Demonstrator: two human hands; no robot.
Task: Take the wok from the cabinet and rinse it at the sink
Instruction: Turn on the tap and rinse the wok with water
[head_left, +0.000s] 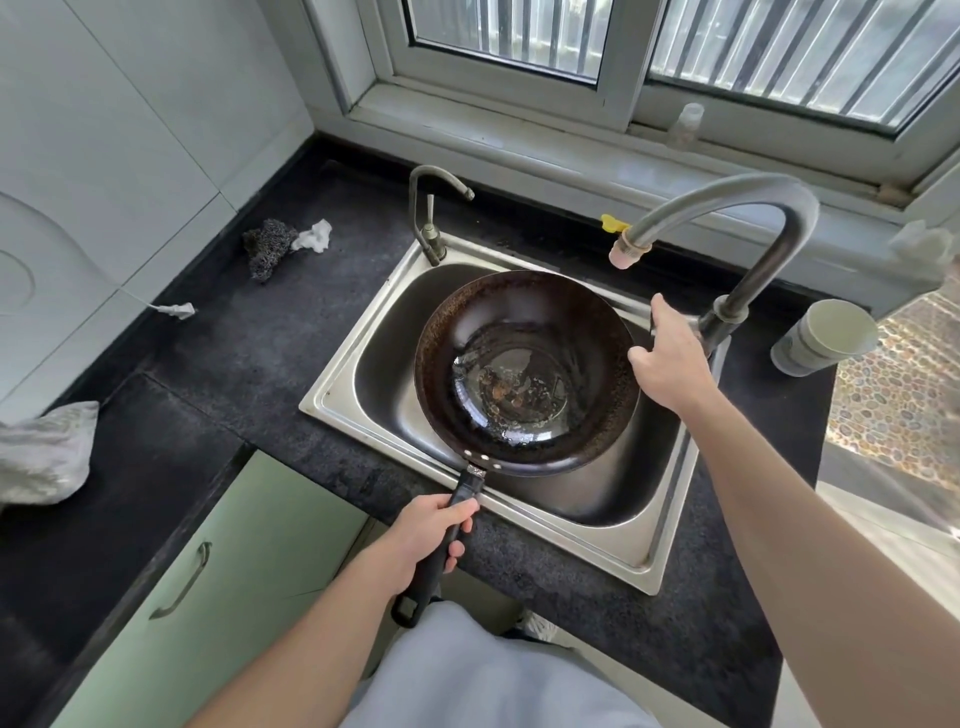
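Two hands share the job at the sink (332, 400). Nearest, at the sink's front rim, the left hand (431, 535) has its fingers wrapped round the black handle (470, 491) of the wok (524, 374). That grip looks meant to keep the bowl level while the other hand is busy. The wok sits in the sink basin, mouth up, filling most of it, with a wet-looking sheen and brown bits at its bottom.

At the sink's right rim the right hand (670, 364) reaches to the base of the tall tap (753, 208). One finger lies straight toward the lever and the rest are hidden behind the hand, so I cannot tell whether it grips or only touches. No stream shows from the spout (628, 252), which appears over the wok's far-right edge rather than its middle. My guess is that the water is about to be turned on, and the spout or the wok may need shifting so the stream lands inside.

Room is tight: the wok's rim lies close to the sink's right and far walls, with a wider gap on the left. A small tap (431, 208) stands at the sink's far-left corner. Left of the sink, a steel scourer (267, 247) lies on the dark counter (234, 364). A paper cup (826, 335) stands right of the sink, near the tall tap's base, where a careless right arm could knock it.
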